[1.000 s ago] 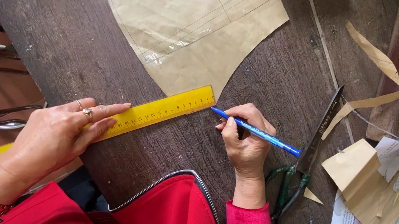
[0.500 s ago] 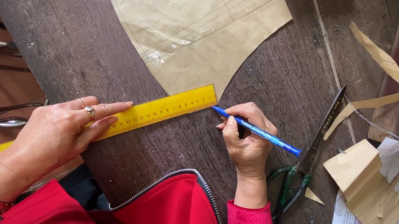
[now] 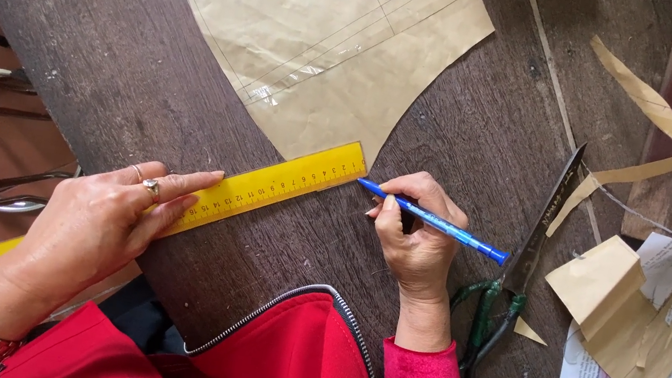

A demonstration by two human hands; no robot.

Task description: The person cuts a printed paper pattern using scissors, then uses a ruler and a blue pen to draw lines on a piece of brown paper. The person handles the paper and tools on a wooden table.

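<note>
1. The left hand lies flat, fingers spread and pressing down on the long yellow plastic ruler, gripping nothing.
2. The right hand is curled around a blue pen, whose tip sits at the ruler's far end.
3. The ruler lies diagonally on the dark wooden table, its end touching the tan pattern paper.
4. Green-handled scissors lie just beside the right wrist, with tan paper scraps nearby.

The left hand covers part of the yellow ruler, whose far end leaves the frame's left edge. Scissors handles tuck behind the right hand's wrist.
</note>
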